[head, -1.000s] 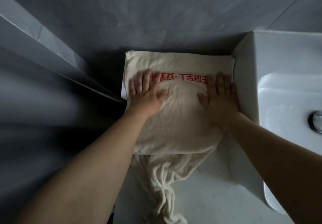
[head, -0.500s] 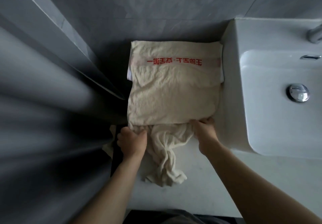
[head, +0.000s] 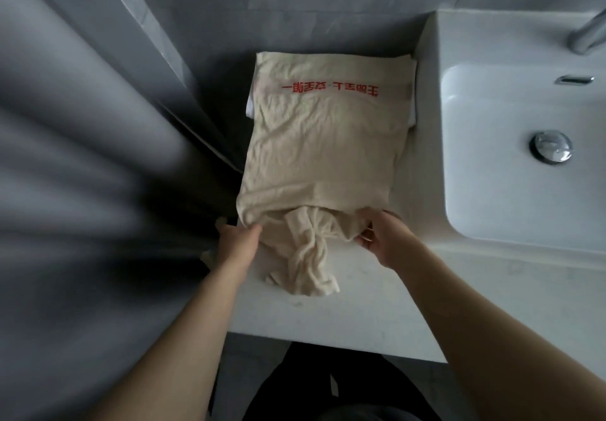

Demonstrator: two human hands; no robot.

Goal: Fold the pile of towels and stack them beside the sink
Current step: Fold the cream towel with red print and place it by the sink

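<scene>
Both hands pinch the near hem of the cream towel (head: 324,138): left hand (head: 237,240) at its left corner, right hand (head: 382,238) at its right. Its long axis runs away from them toward the wall, on the counter (head: 328,312) just left of the sink (head: 524,119).

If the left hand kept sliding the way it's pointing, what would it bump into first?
The left hand points up and right, at the cream towel. Its fingers already pinch that towel's near left corner, so it would likely push into the towel itself, bunching it toward the wall.
</scene>
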